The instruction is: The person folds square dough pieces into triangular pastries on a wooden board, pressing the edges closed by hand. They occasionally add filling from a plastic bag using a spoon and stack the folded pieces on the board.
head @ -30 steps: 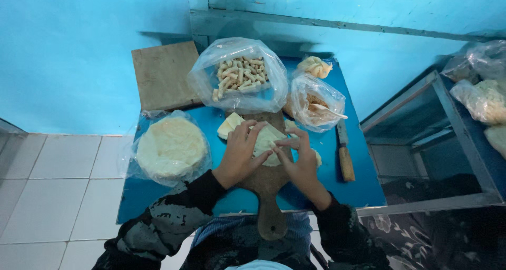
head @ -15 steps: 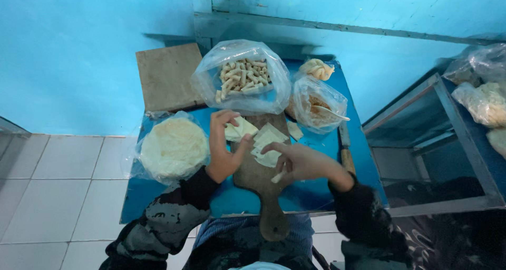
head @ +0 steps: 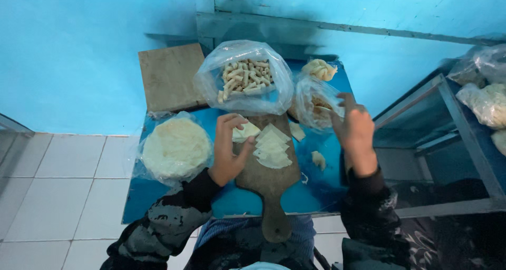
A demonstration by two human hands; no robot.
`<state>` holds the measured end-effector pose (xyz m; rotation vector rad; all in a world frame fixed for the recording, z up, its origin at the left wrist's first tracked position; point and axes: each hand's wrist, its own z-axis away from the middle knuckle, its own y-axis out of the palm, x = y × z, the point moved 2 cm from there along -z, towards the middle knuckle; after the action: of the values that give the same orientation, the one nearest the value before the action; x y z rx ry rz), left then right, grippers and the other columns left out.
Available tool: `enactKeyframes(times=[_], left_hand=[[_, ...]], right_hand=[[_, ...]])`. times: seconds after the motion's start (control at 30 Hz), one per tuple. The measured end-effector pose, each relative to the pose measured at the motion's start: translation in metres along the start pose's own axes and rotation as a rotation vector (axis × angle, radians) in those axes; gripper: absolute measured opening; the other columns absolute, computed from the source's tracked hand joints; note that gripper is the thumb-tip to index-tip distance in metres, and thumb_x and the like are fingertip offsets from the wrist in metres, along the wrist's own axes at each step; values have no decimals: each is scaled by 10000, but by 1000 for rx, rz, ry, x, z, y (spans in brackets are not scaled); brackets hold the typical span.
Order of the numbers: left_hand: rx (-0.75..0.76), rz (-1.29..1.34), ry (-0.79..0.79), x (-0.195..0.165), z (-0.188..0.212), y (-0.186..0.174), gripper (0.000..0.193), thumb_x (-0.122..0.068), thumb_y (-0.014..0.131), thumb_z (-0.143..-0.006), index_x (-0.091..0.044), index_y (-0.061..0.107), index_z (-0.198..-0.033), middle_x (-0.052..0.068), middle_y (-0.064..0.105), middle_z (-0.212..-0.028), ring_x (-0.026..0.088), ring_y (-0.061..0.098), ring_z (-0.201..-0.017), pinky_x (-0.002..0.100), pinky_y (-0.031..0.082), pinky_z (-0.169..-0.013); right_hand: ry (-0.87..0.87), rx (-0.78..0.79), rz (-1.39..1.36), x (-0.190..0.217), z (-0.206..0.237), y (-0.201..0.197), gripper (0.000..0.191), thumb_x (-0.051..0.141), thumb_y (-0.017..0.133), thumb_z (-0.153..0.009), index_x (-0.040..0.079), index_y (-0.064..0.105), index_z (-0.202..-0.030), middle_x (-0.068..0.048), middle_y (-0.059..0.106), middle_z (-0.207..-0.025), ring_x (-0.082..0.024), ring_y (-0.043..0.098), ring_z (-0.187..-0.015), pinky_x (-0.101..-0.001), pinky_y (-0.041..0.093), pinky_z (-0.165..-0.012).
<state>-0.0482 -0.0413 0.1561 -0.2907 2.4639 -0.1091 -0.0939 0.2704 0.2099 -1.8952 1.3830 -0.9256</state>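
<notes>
The left hand (head: pixel 227 151) pinches a folded triangle of dough wrapper (head: pixel 244 133) at the top of the wooden paddle board (head: pixel 266 183), beside a fanned stack of wrapper triangles (head: pixel 272 146). The right hand (head: pixel 356 133), fingers spread and apparently holding nothing, reaches at the bag of filling (head: pixel 313 104) on the blue table (head: pixel 158 196)

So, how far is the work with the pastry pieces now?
Done: many rolled sticks fill one bag. In hand: left hand holds a pastry piece; right hand reaches to the filling bag. Left: cut triangles on the board, round sheets.
</notes>
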Motion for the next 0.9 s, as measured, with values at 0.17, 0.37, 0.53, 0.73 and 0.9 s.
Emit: enactKeyframes(times=[0.17, 0.37, 0.53, 0.73, 0.9], left_hand=[[55, -66, -25, 9, 10, 7, 381, -60, 711, -943, -57, 552, -1290, 168, 529, -1279, 303, 549, -1085, 409, 450, -972], [134, -127, 9, 11, 16, 11, 372, -112, 715, -936, -67, 562, -1272, 154, 537, -1267, 332, 535, -1153, 448, 402, -1015], [161, -121, -8, 7, 15, 10, 337, -130, 719, -932, -79, 582, -1236, 136, 545, -1238, 314, 541, -1107, 440, 391, -983], [195, -110, -41, 5, 14, 11, 332, -120, 704, -932, -78, 578, -1236, 135, 539, -1217, 298, 550, -1075, 422, 395, -948], [154, -127, 14, 1, 14, 9, 295, -118, 705, -923, -66, 602, -1194, 137, 563, -1200, 314, 555, -1083, 413, 401, -936]], right_hand=[[97, 98, 4, -44, 10, 32, 464, 129, 837, -828, 33, 584, -1205, -208, 720, -937, -418, 696, -879, -502, 532, -670], [59, -46, -270, -54, 18, 60, 401, -24, 770, -834, 2, 558, -1173, -230, 715, -974, -379, 736, -838, -437, 574, -658], [43, -159, -306, -44, 18, 59, 389, -73, 716, -879, -18, 562, -1232, -227, 724, -1004, -343, 755, -824, -406, 584, -669], [3, -165, -366, -36, 16, 58, 353, -85, 696, -918, -10, 574, -1241, -203, 757, -975, -324, 769, -848, -374, 596, -672], [23, -182, -383, -40, 17, 59, 329, -80, 715, -915, -6, 608, -1218, -184, 766, -902, -261, 776, -773, -348, 594, -636]])
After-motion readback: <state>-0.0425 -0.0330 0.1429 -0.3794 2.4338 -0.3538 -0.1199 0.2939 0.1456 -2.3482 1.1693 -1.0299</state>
